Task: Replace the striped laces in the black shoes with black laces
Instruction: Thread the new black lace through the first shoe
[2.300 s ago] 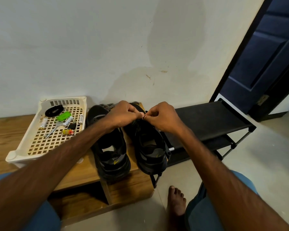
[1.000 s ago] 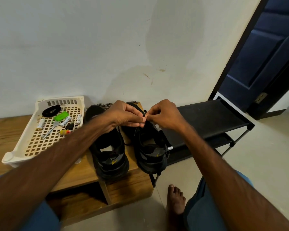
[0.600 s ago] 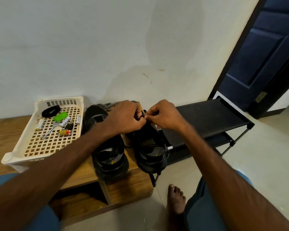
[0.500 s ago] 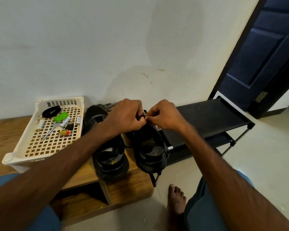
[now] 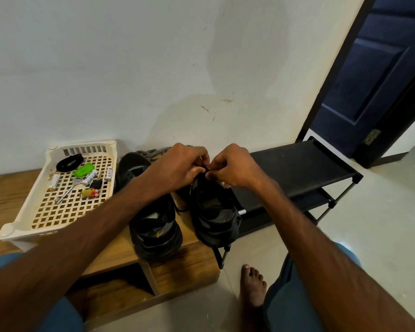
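Pinching thin black lace point(image 5: 203, 169) in curled fingers point(image 5: 212, 174) of left hand point(image 5: 180, 167) and right hand point(image 5: 235, 167) | lace directly beneath, atop black sports shoe point(image 5: 213, 212) on wooden counter point(image 5: 10, 188) | shoe's toe points wallward | hands equally near

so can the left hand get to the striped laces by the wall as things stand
Probably yes: the striped laces lie just beyond the left hand, behind the left shoe, nothing over them. It must first let go of the black lace.
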`<state>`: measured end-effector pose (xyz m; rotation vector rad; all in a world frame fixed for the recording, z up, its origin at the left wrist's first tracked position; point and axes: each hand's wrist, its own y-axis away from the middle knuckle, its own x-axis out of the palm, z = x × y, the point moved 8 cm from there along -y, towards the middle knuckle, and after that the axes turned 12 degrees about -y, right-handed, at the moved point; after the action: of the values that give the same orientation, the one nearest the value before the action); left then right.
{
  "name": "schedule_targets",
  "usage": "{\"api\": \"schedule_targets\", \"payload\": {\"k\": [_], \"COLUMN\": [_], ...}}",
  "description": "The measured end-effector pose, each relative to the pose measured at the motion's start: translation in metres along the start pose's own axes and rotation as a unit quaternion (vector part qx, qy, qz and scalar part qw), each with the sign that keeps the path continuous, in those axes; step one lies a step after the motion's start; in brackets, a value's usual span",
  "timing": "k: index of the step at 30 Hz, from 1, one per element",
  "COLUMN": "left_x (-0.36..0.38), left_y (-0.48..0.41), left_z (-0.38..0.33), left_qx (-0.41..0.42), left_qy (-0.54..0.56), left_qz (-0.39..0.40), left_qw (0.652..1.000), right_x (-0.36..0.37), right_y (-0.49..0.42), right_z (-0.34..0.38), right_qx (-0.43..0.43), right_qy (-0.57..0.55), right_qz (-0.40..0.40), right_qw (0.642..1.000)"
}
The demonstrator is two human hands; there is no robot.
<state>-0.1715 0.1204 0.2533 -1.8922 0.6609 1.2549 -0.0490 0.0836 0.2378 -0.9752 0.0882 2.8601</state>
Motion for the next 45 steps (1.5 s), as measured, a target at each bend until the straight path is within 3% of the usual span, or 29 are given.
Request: {"api": "schedule_targets", "payload": {"k": [8,12,16,19,22,26,30,35,38,42,45], "left_x": [-0.011,-0.009,-0.011,-0.010,0.002,0.021,0.028,0.017,0.008,0.002,0.005], "left_y": [-0.006,-0.006,-0.005,-0.003,-0.001,0.004,0.006,0.006,0.003,0.000,0.000], "left_z": [0.009,0.013,0.013,0.016,0.032,0.050,0.052,0.056,0.050,0.044,0.043], "left_qx": [0.053,0.083,0.099,0.058,-0.044,-0.144,-0.172,-0.163,-0.119,-0.060,-0.047], "left_qy": [0.051,0.015,-0.008,-0.012,0.066,0.168,0.204,0.246,0.190,0.106,0.074], "left_qz": [0.048,0.089,0.072,0.027,0.027,0.079,0.083,0.025,-0.001,0.001,0.022], "left_qw": [0.996,0.992,0.993,0.998,0.996,0.972,0.960,0.955,0.975,0.993,0.996], "right_x": [0.003,0.005,0.004,0.002,0.001,-0.013,-0.002,0.006,0.000,-0.009,-0.003], "right_y": [-0.001,-0.002,-0.001,0.001,0.004,0.013,0.023,0.031,0.036,0.039,0.038], "right_z": [-0.002,-0.003,0.000,0.002,-0.002,-0.010,-0.018,-0.022,-0.028,-0.030,-0.025], "right_qx": [0.003,0.016,0.012,0.004,0.013,0.032,0.113,0.144,0.131,0.064,0.036], "right_qy": [0.003,-0.002,-0.002,0.004,-0.007,-0.137,-0.363,-0.454,-0.395,-0.170,-0.076], "right_qz": [0.009,0.011,0.013,0.001,-0.015,-0.098,-0.083,-0.065,-0.074,-0.104,-0.086], "right_qw": [1.000,1.000,1.000,1.000,1.000,0.985,0.921,0.877,0.906,0.978,0.993]}}
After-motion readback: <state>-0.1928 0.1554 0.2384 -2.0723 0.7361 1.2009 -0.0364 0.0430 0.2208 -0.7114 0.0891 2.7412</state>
